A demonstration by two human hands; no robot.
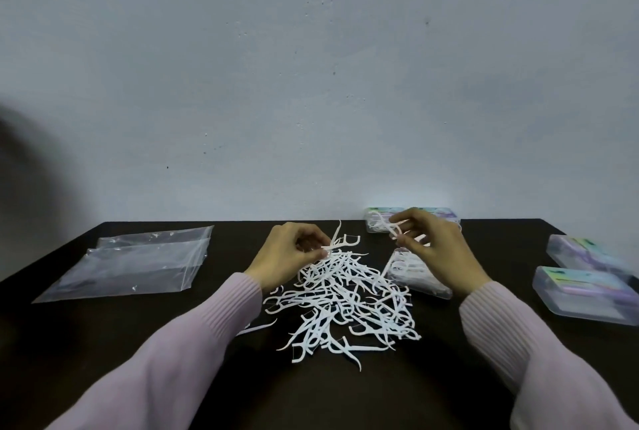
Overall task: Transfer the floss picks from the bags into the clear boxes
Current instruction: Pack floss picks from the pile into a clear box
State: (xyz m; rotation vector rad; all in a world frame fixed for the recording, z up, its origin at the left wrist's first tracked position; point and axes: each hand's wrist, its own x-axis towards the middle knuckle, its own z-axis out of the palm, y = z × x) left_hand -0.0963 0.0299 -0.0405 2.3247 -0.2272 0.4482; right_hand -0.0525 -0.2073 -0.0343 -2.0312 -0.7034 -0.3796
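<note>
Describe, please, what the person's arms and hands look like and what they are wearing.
Both arms wear long, pale lilac-pink knitted sleeves: left sleeve, right sleeve. Each ends in a ribbed cuff at the wrist. The left hand and right hand are bare, with no gloves, rings or watch visible.

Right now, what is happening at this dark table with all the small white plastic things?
A person in pink sleeves is sorting white plastic floss picks. The left hand pinches a pick at the far edge of the loose pile of picks on the dark table. The right hand holds picks above an open clear plastic box that already contains some. Two closed clear boxes lie at the right, and two empty transparent plastic bags lie flat at the left.
</note>
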